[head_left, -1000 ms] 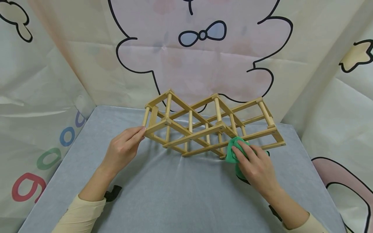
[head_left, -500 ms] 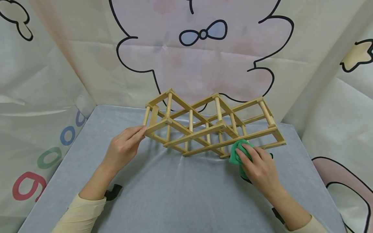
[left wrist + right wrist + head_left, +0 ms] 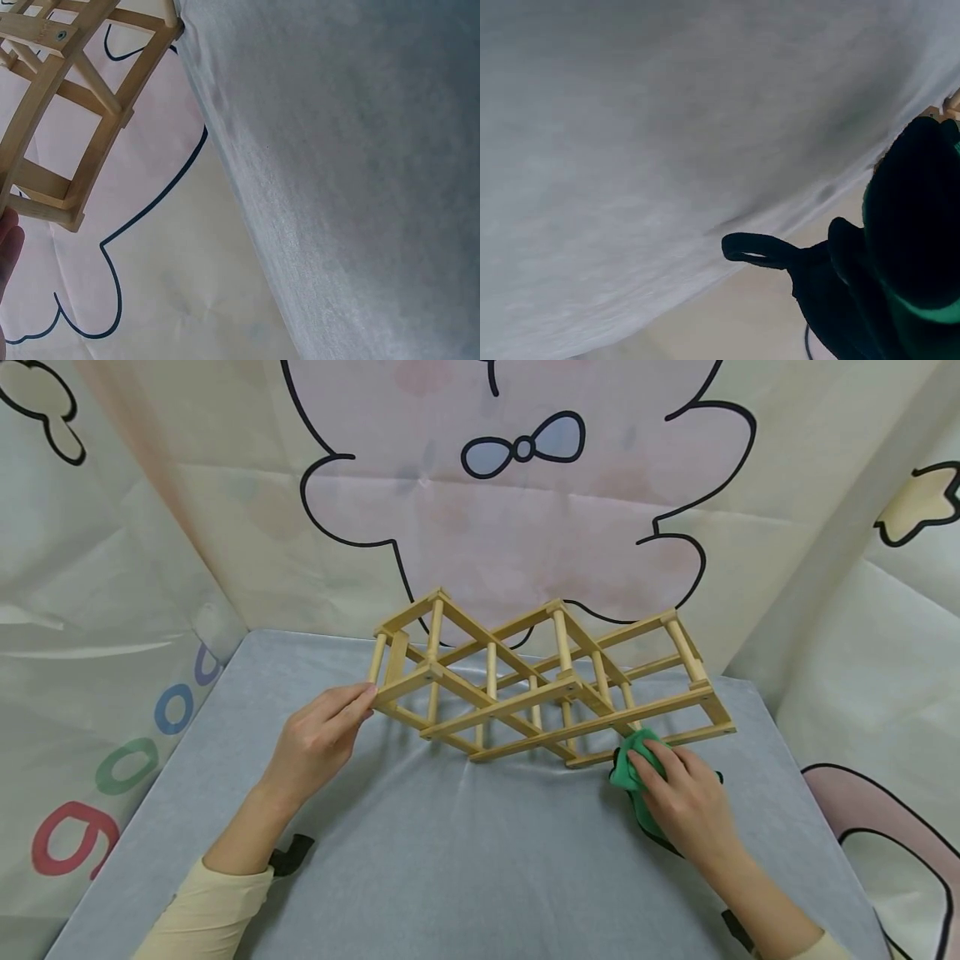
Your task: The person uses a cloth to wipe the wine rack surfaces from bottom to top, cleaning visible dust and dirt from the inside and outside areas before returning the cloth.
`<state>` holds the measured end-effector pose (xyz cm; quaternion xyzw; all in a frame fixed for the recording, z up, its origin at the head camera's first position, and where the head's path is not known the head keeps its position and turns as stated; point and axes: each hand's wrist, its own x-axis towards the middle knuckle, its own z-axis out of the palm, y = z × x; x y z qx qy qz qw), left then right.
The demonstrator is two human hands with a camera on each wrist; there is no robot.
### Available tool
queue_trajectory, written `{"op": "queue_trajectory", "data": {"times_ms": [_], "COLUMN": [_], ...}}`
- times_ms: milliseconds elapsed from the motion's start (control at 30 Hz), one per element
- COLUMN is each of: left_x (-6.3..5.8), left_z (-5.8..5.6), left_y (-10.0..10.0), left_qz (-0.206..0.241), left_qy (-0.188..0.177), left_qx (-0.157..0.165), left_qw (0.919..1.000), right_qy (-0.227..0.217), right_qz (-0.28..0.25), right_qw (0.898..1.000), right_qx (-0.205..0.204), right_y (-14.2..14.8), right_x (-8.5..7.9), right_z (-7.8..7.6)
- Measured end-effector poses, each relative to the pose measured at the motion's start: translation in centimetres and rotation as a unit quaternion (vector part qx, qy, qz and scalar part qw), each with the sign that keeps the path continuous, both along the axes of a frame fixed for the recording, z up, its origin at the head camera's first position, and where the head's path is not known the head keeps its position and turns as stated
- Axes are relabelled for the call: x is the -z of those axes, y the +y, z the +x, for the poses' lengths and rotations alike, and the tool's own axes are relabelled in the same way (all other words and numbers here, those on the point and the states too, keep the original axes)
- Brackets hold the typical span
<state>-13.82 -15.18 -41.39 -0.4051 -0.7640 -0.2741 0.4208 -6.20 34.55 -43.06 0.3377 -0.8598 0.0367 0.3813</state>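
A light wooden lattice rack point(image 3: 498, 711) of crossed slats and round dowels is held tilted over the table. My left hand point(image 3: 315, 743) pinches its left end between thumb and fingers; in the left wrist view the fingertips point(image 3: 9, 244) show at the end of the wooden frame point(image 3: 96, 157). My right hand point(image 3: 693, 802) grips a bunched green cloth point(image 3: 632, 768) at the rack's lower right rail. Whether the cloth touches the wood there is partly hidden by the fingers. In the right wrist view the cloth's dark side point(image 3: 911, 217) and a hanging loop point(image 3: 757, 247) are visible.
A pale blue-grey cloth covers the table point(image 3: 450, 877). Behind it hangs a printed backdrop point(image 3: 510, 527), with more printed sheets along the left and right sides. A black strap point(image 3: 292, 857) is on the left wrist.
My right hand has slid to the right and slightly down along the lower rail, carrying the green cloth. The left hand and the rack have stayed almost still.
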Motion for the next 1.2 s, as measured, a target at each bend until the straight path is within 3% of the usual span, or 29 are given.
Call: {"op": "queue_trajectory", "data": {"times_ms": [200, 433, 833, 1200], "left_x": [0.0, 0.0, -0.1, -0.1], "left_z": [0.0, -0.1, 0.1, 0.0], "left_y": [0.1, 0.1, 0.0, 0.0], "left_qz": [0.001, 0.005, 0.0, 0.001], "left_qy": [0.003, 0.005, 0.0, 0.007], "left_qx": [0.001, 0.003, 0.0, 0.004], "left_qw": [1.0, 1.0, 1.0, 1.0], "right_qy": [-0.006, -0.009, 0.069, 0.103], "right_qz": [-0.006, -0.02, -0.073, -0.092], "right_qw": [1.0, 0.999, 0.992, 0.989], "right_qx": [0.021, 0.041, 0.074, 0.053], "right_y": [1.5, 3.4, 4.0, 2.4], "right_x": [0.0, -1.1, -4.2, -6.0], "right_z": [0.4, 1.0, 1.4, 0.7]}}
